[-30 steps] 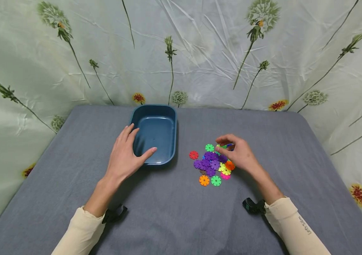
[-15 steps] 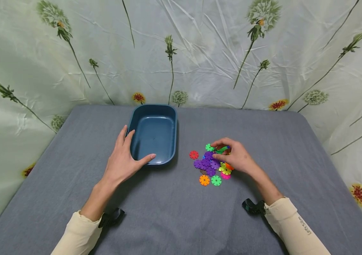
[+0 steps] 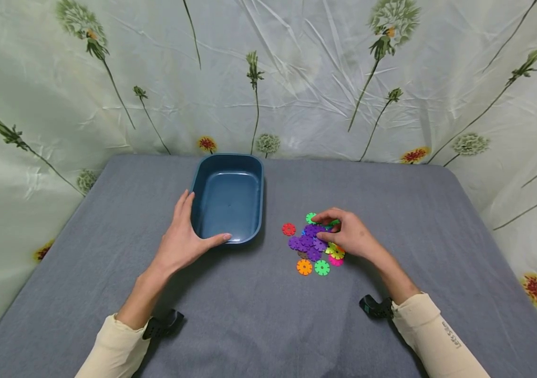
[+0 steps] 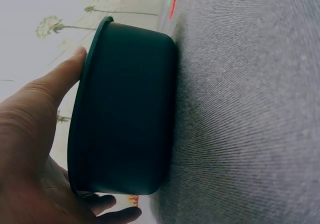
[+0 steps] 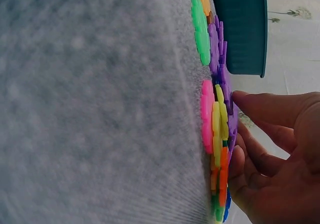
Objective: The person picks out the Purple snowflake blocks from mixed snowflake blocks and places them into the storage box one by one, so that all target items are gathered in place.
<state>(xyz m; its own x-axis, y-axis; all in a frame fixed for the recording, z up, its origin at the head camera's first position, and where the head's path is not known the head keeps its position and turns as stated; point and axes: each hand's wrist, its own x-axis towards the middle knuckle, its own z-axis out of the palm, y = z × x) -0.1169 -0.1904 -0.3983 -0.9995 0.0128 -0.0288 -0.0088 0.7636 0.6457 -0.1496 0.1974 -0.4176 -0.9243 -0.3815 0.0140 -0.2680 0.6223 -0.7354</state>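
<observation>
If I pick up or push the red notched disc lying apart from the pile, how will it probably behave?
The red notched disc looks like thin plastic, so it is probably light and fairly stiff. Lying flat, it would likely slide rather than roll. Its thin edge may be awkward to get under.

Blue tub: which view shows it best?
Head: it looks into the blue tub, showing opening and inner floor, with the left hand at its near left corner. Left wrist shows the outer wall side-on, no interior; right wrist, only part, cut off at the top.
</observation>
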